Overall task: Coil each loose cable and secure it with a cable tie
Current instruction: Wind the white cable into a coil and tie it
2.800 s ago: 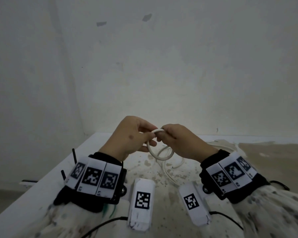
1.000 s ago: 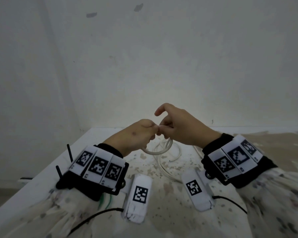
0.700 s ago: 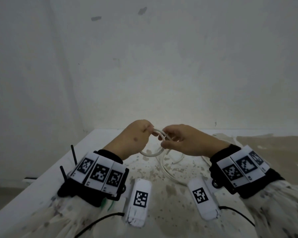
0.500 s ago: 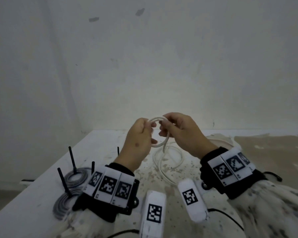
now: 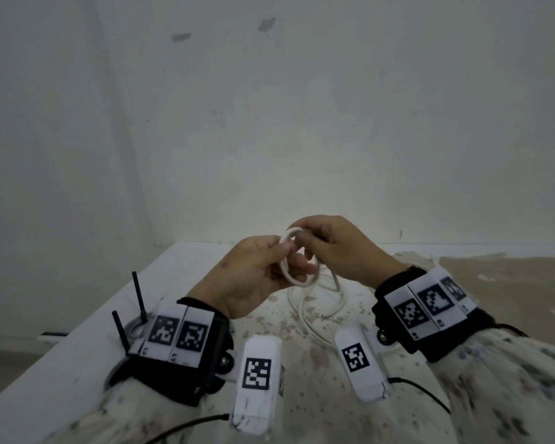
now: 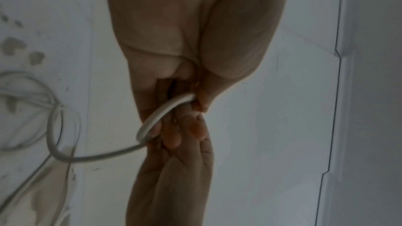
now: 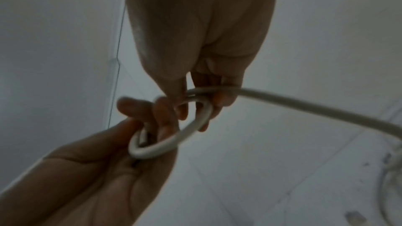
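Note:
A white cable is partly wound into a small coil [image 5: 297, 282] held up between both hands above the table. My left hand [image 5: 282, 253] pinches the coil's near side between thumb and fingers; the left wrist view shows the cable [image 6: 152, 121] curving out of that pinch. My right hand [image 5: 305, 235] grips the strand at the top of the coil, and its fingers curl round the cable [image 7: 208, 91] in the right wrist view. From there the loose rest [image 5: 318, 312] hangs down and lies in loops on the table. Black cable ties [image 5: 139, 296] stand up at the left.
The white, stained table [image 5: 205, 315] meets a bare wall at the back, and its left edge is close to my left forearm. A grey coiled cable [image 5: 134, 328] lies by the black ties, mostly hidden behind my left wrist. A brownish patch [image 5: 510, 283] covers the table's right side.
My left wrist has turned so the palm faces up more and now covers the grey coil. The right hand has brought the strand over the top of the white coil.

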